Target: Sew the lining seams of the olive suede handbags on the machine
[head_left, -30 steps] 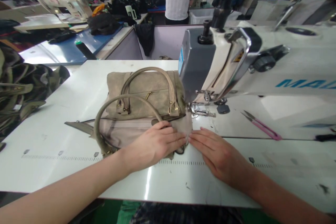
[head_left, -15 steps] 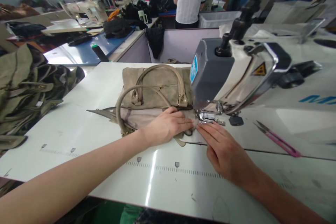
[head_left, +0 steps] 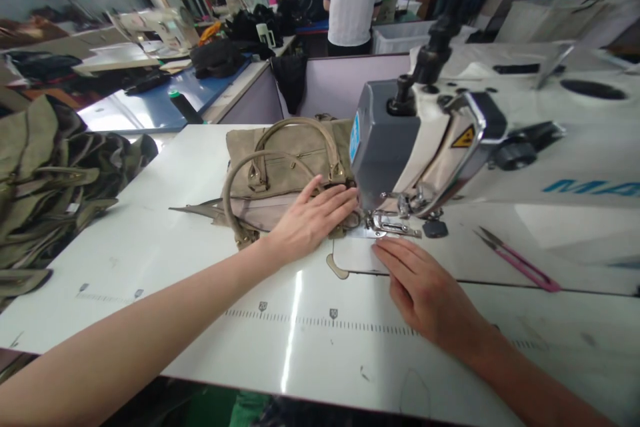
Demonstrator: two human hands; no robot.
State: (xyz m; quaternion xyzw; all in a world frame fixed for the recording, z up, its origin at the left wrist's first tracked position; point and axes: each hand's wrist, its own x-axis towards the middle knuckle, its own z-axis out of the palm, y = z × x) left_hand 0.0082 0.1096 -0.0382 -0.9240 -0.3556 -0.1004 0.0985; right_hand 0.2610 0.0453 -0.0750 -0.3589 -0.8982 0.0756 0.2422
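An olive-brown handbag (head_left: 240,153) with two looped handles lies on the white sewing table (head_left: 195,320), its zipped opening toward me. My left hand (head_left: 311,219) rests palm down on the near side of the bag, its fingers spread toward the machine. Just right of those fingertips is the metal presser foot (head_left: 395,225) of the sewing machine (head_left: 385,140). My right hand (head_left: 425,283) is in front of the foot, fingers stretched out and lying on the table, with nothing visible in it. The bag's edge under my left hand is hidden.
Pink-handled thread snips (head_left: 523,263) lie right of my right hand. A heap of similar olive bags (head_left: 45,180) sits at the left. Beside the plate seam is a small tan tab (head_left: 337,268). Behind the partition a person in a white shirt (head_left: 355,0) stands.
My left hand has spread its fingers and moved slightly up and left, along with the bag's near edge. My hands are farther apart. The view has shifted slightly.
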